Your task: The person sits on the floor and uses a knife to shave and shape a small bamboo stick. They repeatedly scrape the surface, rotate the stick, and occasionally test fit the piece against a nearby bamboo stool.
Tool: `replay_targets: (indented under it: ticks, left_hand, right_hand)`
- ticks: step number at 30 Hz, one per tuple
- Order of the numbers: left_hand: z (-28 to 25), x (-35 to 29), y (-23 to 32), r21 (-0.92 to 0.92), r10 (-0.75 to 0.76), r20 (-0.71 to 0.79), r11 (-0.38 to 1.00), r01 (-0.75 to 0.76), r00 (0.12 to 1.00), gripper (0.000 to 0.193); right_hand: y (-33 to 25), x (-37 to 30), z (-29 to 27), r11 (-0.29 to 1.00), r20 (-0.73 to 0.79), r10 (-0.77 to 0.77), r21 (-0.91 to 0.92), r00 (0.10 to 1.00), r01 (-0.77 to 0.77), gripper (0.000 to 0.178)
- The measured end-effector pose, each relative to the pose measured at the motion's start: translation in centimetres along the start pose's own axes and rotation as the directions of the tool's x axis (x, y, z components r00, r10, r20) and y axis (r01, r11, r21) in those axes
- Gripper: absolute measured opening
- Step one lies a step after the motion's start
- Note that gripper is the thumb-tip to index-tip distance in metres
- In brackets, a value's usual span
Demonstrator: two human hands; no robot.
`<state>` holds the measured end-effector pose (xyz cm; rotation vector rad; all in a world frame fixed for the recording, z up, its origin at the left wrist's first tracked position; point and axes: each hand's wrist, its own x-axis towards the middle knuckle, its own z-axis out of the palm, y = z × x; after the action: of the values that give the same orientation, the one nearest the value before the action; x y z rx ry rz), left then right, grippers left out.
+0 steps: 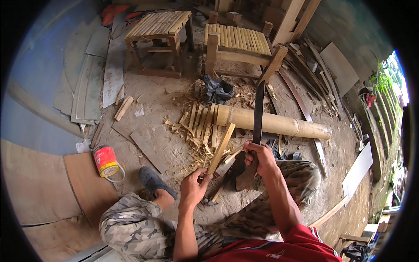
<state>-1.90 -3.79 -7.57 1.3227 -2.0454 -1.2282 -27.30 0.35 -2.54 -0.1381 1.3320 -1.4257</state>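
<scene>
My left hand (195, 187) is closed around the lower end of a flat bamboo strip (221, 147), which tilts up and to the right. In my right hand (257, 158) is the handle of a machete (259, 114), its long dark blade pointing upward, away from me. The blade and the strip are apart. Behind them a thick bamboo pole (279, 121) lies across the floor. Several split bamboo pieces (201, 121) lie side by side at the pole's left end, with curled shavings (192, 150) strewn around them.
Two bamboo-topped wooden stools (159, 24) stand at the back. A black plastic bag (217, 89) sits beyond the pole. To the left are a red and yellow can (104, 159) and leaning boards (89, 83). Scrap wood (312, 70) is heaped at the right wall.
</scene>
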Motion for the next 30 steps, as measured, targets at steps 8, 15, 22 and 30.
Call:
replay_targets:
  ticks: [8, 15, 22, 30]
  left_hand:
    - [-4.6, -0.9, -10.8, -0.204, -0.454, -0.355, 0.891, 0.406, 0.817, 0.022]
    - [-2.2, 1.5, -1.9, -0.877, -0.357, -0.167, 0.479, 0.026, 0.919, 0.025]
    - [-0.9, 0.8, -0.9, -0.882, -0.253, -0.187, 0.469, -0.049, 0.949, 0.031]
    - [0.0, 1.4, 2.1, -0.880, -0.277, -0.169, 0.475, -0.018, 0.946, 0.030]
  right_hand:
    - [-5.8, 2.9, -8.2, 0.895, -0.415, -0.347, 0.122, 0.841, 0.429, 0.018]
    - [-0.2, 1.9, -5.4, 0.935, -0.350, -0.311, -0.280, 0.884, 0.218, 0.021]
    - [6.4, -1.1, 1.0, 0.914, 0.096, -0.032, -0.400, 0.995, 0.068, 0.020]
    - [7.7, -2.5, 1.9, 0.950, 0.258, 0.076, -0.312, 0.963, 0.009, 0.032]
